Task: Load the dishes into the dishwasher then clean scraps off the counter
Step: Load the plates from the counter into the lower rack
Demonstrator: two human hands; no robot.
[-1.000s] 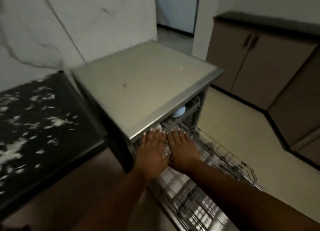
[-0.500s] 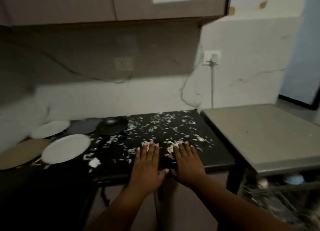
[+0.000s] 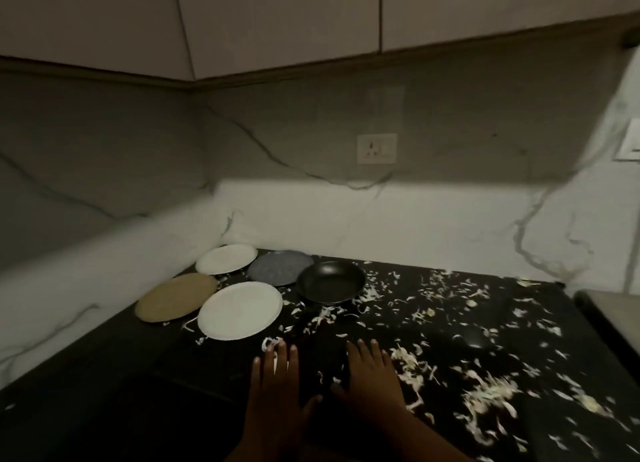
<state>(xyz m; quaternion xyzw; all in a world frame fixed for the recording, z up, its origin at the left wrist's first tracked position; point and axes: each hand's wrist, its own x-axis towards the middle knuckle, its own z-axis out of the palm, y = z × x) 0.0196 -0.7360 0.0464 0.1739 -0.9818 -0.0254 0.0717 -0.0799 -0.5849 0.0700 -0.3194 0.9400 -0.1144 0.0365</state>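
Several dishes lie in the far left corner of the black counter [image 3: 214, 375]: a large white plate [image 3: 239, 310], a tan plate [image 3: 176, 297], a smaller white plate [image 3: 226, 258], a grey speckled plate [image 3: 279, 267] and a black bowl [image 3: 330, 281]. Pale food scraps [image 3: 450, 326] are strewn over the right half of the counter. My left hand [image 3: 275, 389] and my right hand [image 3: 370, 382] hover palm down, fingers straight, over the near counter, side by side and holding nothing.
A marble backsplash with a wall socket [image 3: 376, 148] rises behind the counter. Upper cabinets [image 3: 277, 18] hang overhead. The grey dishwasher top [image 3: 613, 309] shows at the right edge. A small dark object [image 3: 476, 337] lies among the scraps.
The view swung left from the open dishwasher rack to the counter. Both hands left the rack and now hover flat over the counter near the plates.
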